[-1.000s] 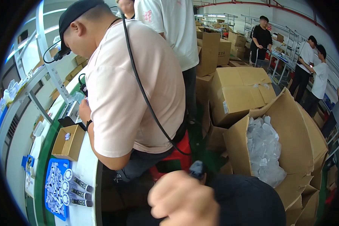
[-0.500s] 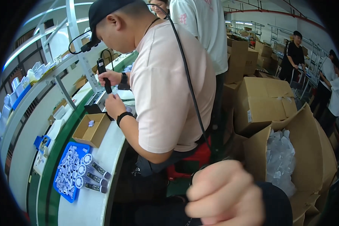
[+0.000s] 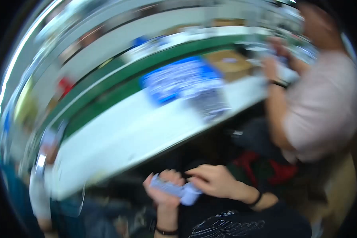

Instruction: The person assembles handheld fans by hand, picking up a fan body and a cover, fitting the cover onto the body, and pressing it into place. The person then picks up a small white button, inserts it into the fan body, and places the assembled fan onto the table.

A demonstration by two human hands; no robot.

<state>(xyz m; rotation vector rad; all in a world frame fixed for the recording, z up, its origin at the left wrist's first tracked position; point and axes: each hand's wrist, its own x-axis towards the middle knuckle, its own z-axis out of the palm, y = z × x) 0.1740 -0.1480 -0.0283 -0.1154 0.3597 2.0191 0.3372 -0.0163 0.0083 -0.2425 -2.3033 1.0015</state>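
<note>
Where the left hand is turned palm up: a pale lilac part is cradled in it, the palm half cupped and the fingers curled round the far side.
Right hand: bent over at three o'clock of the left one, its thumb and fingertips brought close to the rounded end of the part; whether that end is pinched or only touched cannot be told.
Lilac part: held low in front of the dark shirt, near six o'clock in the view, and tilted down toward four o'clock; whether it is made of one piece or two cannot be told.
Wrists: a dark band is worn on the right, and another on the left.
Bench: its white top is seen beyond the hands, well apart from them.
Blue tray: set on the bench at twelve o'clock from the part, heaped with pale pieces blurred together.
Cardboard box: placed just beside the tray, at one o'clock.
Co-worker: seated at two o'clock, both hands raised over the bench.
</note>
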